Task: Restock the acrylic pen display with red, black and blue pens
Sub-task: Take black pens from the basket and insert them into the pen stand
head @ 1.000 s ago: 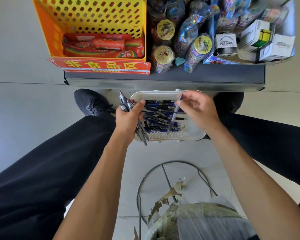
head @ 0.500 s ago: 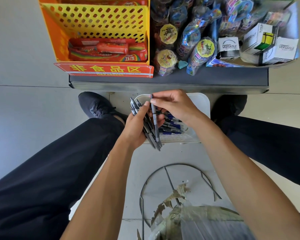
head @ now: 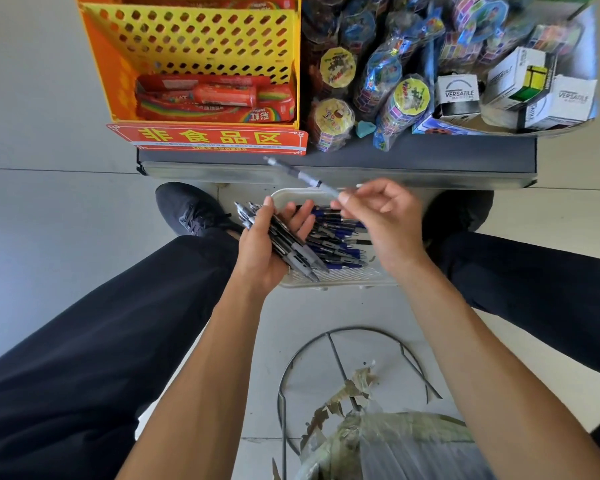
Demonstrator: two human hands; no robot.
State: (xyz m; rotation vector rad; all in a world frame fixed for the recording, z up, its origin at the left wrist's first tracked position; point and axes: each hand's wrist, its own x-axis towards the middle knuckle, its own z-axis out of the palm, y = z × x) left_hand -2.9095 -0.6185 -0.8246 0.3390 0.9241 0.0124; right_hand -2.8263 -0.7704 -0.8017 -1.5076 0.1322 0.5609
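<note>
Left hand (head: 261,249), centre of the frame, palm up, fingers curled under a bundle of dark pens (head: 286,242), thumb pressed across the top; bundle fanned, tips toward lower right, caps toward upper left; exact count not readable, several at least. Right hand (head: 383,216), just right of centre, knuckles up, thumb and fingertips pinching one single pen (head: 300,174) by its end; pen slanted up and left, blurred, greyish barrel with a darker grip, lifted clear above the basket.

Beneath both hands, one white plastic basket (head: 336,277) with a mesh floor and rounded rim, resting on the pale tiled floor; inside, a loose heap of blue pens (head: 340,233), slim glossy barrels lying mostly crosswise, too overlapped to count. No acrylic display in sight.

Two bare forearms running up from the lower edge. Two legs in black cloth at left and right; two black shoes, the left shoe (head: 187,209) plainly seen, the right one in shadow.

Upper left: one yellow perforated bin (head: 194,36) with orange sides, holding red candy packs (head: 215,98), and a red sign (head: 207,138) with yellow characters along its front. Upper right: crinkly bagged toys and three white cardboard boxes (head: 458,95) printed "VERSATILE", all on a dark grey shelf (head: 413,157). Bottom centre: one thin wire ring frame (head: 357,368) and a wrapped, tape-torn bundle.
</note>
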